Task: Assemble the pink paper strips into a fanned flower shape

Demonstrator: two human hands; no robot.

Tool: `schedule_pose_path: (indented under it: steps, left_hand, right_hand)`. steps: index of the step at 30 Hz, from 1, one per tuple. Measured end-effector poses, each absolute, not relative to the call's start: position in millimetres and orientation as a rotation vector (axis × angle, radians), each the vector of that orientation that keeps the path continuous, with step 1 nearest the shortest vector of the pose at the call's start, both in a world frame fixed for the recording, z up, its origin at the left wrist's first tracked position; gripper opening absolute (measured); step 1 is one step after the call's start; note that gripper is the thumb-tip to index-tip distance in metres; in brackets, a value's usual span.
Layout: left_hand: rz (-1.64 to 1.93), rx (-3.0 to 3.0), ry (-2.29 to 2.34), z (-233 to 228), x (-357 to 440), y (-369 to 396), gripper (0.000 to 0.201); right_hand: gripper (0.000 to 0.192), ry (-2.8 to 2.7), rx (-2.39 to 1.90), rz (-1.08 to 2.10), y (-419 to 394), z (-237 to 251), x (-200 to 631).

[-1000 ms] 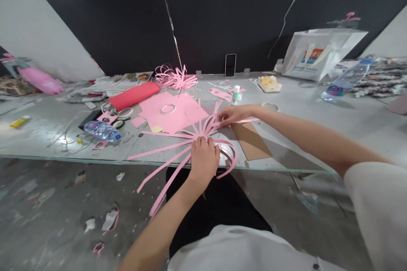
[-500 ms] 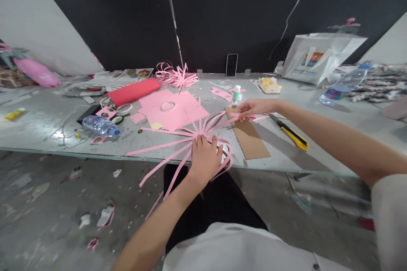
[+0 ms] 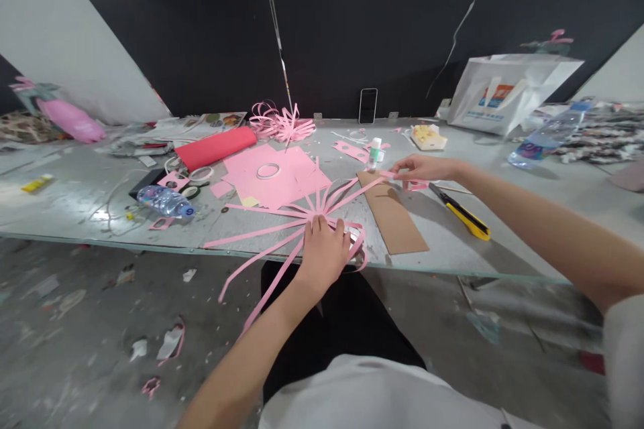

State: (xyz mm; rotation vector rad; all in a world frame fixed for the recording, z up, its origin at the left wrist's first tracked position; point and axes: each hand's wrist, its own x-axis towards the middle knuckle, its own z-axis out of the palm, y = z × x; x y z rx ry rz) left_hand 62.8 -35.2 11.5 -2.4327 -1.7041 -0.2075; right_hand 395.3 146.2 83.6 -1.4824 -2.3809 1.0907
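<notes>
My left hand (image 3: 325, 253) rests at the table's front edge, fingers curled over the hub of a fan of pink paper strips (image 3: 261, 233). Beside its thumb, a round whitish object (image 3: 356, 241) shows partly behind looped strips; its kind is unclear. My right hand (image 3: 427, 169) is closed in a pinch on the end of one pink strip, past the top right of a cardboard piece (image 3: 395, 218). Just behind the cardboard stands a glue stick (image 3: 373, 154). A yellow utility knife (image 3: 465, 216) lies right of the cardboard, below my right forearm.
Pink paper sheets (image 3: 282, 174) with a ring on top lie left of centre, near a red roll (image 3: 216, 147) and a pile of curled pink strips (image 3: 282, 124). A water bottle (image 3: 165, 202) lies at left. A phone (image 3: 367, 106) leans on the black panel; a white bag (image 3: 508, 94) stands right.
My right hand has slid a little to the right, off the cardboard, along with the strip end. My left hand stays on the hub. The view has shifted slightly.
</notes>
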Motion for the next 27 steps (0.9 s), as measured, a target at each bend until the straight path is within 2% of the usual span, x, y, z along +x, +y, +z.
schedule_pose_path:
  steps: [10, 23, 27]
  left_hand:
    - [-0.255, -2.454, -1.73, 11, 62, -35, 0.048]
    - [-0.168, -2.562, -1.672, 15, 51, -34, 0.051]
    - [-0.182, -2.589, -1.596, 19, 46, -40, 0.055]
  right_hand:
    - [0.055, -2.158, -1.696, 0.793, 139, 86, 405]
    - [0.053, -1.605, -1.275, 0.866, 120, 104, 383]
    - [0.051, -1.658, -1.181, 0.966, 102, 121, 368]
